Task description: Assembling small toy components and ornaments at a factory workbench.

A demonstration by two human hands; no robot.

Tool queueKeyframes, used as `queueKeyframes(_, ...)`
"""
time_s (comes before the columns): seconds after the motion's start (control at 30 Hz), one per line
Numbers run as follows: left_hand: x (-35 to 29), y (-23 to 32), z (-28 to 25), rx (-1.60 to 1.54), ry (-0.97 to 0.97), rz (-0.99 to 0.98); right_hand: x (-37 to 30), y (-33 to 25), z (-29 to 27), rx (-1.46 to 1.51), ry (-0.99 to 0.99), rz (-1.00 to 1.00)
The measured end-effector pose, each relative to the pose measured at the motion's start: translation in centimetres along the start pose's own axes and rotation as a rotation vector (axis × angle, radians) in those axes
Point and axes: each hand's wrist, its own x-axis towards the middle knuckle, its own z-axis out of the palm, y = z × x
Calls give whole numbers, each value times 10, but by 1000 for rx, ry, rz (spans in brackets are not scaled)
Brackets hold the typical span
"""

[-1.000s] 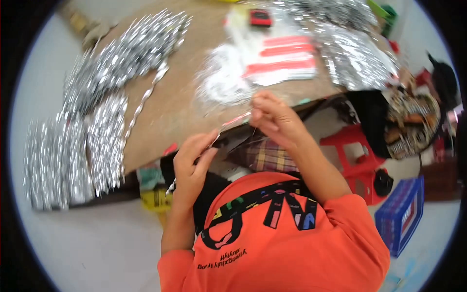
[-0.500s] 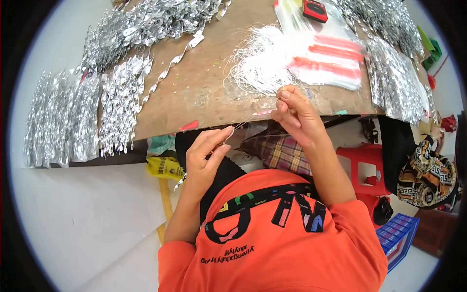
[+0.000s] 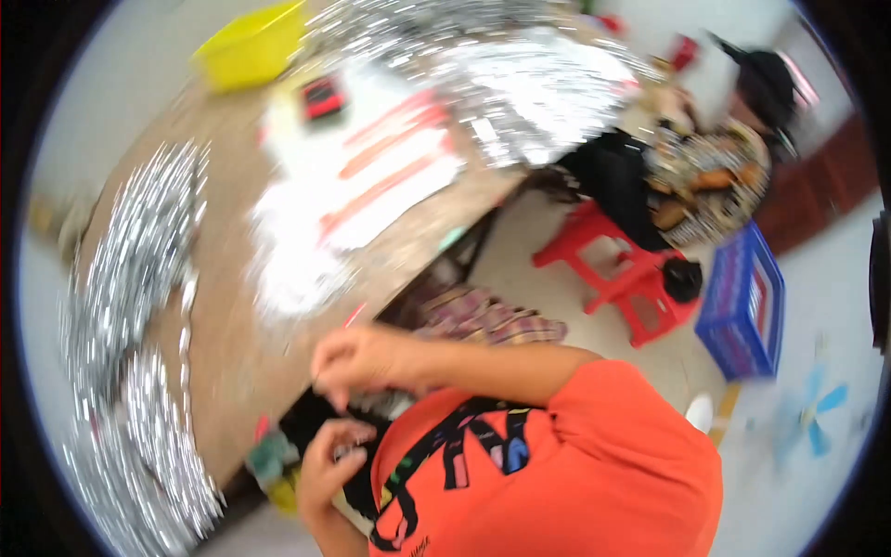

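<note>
One white string heap (image 3: 297,271) — blurred, frayed-edged; right hand (image 3: 351,362) nearby.

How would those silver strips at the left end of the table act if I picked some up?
The silver strips are probably floppy, since they drape past the edge of the table. Their foil-like shine suggests light, slippery material. Closely bunched, they may tangle.

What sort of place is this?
Probably a small handwork workshop: bunches of shiny silver strips and a white pile lie on a brown table, and another person is at its right.
</note>
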Motion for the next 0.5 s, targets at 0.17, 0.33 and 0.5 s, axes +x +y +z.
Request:
queueKeyframes(0.17,46,10,24,-481,136,124,-17,19,-5,-176,33,-314)
queueKeyframes(0.33,74,27,42,-334,212,145,-40,14,-27,-284,152,-390)
queueKeyframes(0.5,75,27,44,77,312,262,-39,14,-31,-232,225,-424)
